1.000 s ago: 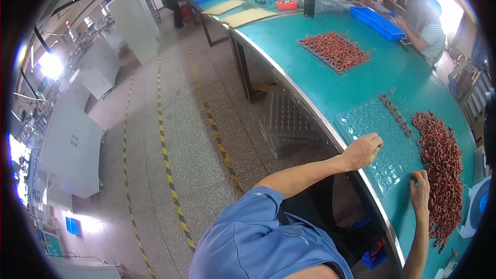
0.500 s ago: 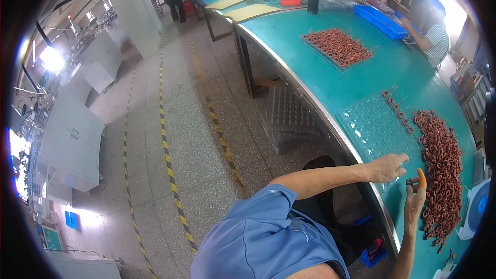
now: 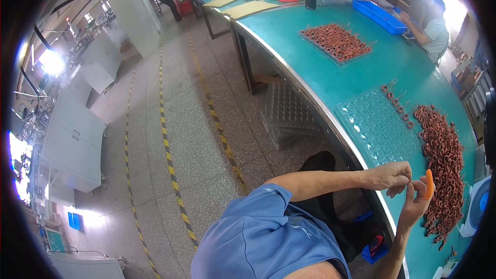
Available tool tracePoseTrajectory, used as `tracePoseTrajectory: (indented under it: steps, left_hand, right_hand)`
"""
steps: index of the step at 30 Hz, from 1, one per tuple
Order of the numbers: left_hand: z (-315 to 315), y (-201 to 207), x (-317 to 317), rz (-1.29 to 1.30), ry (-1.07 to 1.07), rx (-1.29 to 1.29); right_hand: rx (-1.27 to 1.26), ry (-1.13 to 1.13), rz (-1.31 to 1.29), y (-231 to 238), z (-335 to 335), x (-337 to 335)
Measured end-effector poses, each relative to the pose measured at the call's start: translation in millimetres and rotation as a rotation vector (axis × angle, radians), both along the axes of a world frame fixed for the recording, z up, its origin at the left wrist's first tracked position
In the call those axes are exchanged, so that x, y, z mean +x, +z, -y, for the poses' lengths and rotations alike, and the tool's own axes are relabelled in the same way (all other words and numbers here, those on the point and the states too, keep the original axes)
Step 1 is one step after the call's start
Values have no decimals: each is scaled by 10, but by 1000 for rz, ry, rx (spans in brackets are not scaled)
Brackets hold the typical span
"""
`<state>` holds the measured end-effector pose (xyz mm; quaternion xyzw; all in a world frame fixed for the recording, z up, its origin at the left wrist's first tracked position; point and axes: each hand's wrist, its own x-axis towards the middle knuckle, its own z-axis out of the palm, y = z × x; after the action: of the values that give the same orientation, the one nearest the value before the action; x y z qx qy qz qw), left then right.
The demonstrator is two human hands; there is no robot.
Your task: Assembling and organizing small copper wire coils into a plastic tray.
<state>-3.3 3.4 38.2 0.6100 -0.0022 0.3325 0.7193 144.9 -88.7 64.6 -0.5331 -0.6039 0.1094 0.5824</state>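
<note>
My left hand (image 3: pixel 388 176) reaches over the near edge of the clear plastic tray (image 3: pixel 369 124), its fingers pinched together. Its fingertips meet those of my right hand (image 3: pixel 416 201), which has an orange cover (image 3: pixel 429 184) on one raised finger. The reddish-brown ring coil in my right fingers is mostly hidden between the hands. The tray has rows of round pockets, with several ring coils (image 3: pixel 395 102) in a line along its far right side, wire ends sticking out. Right beside the tray lies a long heap of similar coils (image 3: pixel 442 170).
Farther along the green table (image 3: pixel 279 26) stands another tray full of coils (image 3: pixel 336 42). A blue bin (image 3: pixel 380 17) is near a seated person in a striped shirt. Stacked clear trays (image 3: pixel 289 116) sit below the table. A blue and white device (image 3: pixel 476 207) stands at the right edge.
My hands have come together; my left fingers moved slightly right and down to meet my right fingertips, which rose a little. The person at the far end has bent toward the table.
</note>
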Motion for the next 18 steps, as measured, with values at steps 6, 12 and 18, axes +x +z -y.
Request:
tracePoseTrajectory:
  steps: [6,12,18]
  left_hand:
    - [163,138,23,34,-52,-55]
    - [63,261,-111,-67,161,255]
    - [22,149,18,-192,502,265]
  right_hand:
    - [-270,212,-538,-55,126,136]
    - [-325,138,-538,-78,-64,-81]
    - [-29,-392,247,62,-75,-194]
